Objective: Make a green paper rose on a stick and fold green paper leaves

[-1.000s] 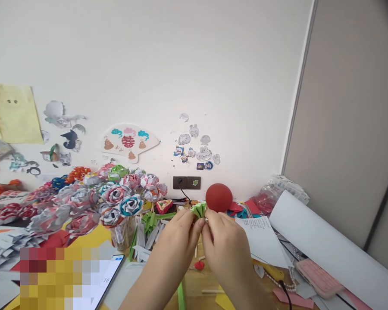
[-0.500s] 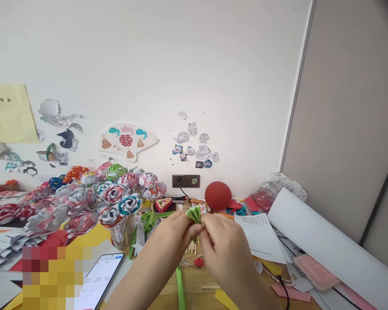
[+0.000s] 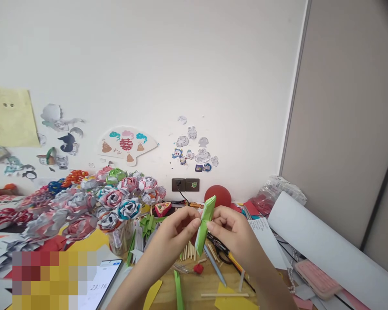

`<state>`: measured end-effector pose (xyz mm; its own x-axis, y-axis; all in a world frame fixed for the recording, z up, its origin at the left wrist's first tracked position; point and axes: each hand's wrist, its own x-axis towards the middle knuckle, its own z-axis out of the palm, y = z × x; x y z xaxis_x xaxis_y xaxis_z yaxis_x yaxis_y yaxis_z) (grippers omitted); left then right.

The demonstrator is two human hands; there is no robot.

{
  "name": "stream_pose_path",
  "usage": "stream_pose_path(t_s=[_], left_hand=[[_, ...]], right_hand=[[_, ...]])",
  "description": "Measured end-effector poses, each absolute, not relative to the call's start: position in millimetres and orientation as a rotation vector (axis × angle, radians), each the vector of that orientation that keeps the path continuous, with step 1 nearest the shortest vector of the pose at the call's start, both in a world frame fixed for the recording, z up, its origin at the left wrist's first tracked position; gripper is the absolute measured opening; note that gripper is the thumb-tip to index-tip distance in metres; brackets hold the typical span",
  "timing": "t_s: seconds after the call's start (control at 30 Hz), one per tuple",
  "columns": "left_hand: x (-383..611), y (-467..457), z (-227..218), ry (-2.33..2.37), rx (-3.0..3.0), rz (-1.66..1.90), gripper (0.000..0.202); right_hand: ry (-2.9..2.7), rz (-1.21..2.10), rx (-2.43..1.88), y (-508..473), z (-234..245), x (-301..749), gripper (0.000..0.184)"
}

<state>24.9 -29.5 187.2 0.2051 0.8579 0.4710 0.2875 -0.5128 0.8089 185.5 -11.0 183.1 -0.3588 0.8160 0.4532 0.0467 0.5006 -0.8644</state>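
A folded green paper piece [image 3: 206, 224] stands nearly upright between my hands, pinched at its waist. My left hand [image 3: 184, 224] grips it from the left with thumb and fingers. On the other side, the thumb of my right hand [image 3: 226, 224] presses against its middle, the fingers curled behind. Below lie a small red paper bit [image 3: 198, 268], a grey-blue pen [image 3: 216, 265] and a green paper strip [image 3: 179, 289] on the wooden table [image 3: 192, 297].
Paper flowers [image 3: 129, 206] crowd the left, behind a phone [image 3: 100, 286] with a timer. A red balloon [image 3: 217, 196] sits near the wall. At right are a white paper roll [image 3: 326, 245] and a pink power bank [image 3: 317, 277]. Thin wooden sticks [image 3: 188, 252] lie mid-table.
The green paper, earlier fanned in pleats between my fingertips, now shows as a long folded piece pinched at its middle. My hands have moved slightly apart, uncovering the pen and sticks.
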Motion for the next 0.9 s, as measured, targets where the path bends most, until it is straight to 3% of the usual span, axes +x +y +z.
stream_pose_path(t_s=[0.9], left_hand=[[25.0,-35.3,188.7,0.888,1.65,1.275,0.03]], right_hand=[[-1.808,1.173,-0.529,-5.6,178.0,191.5,0.017]])
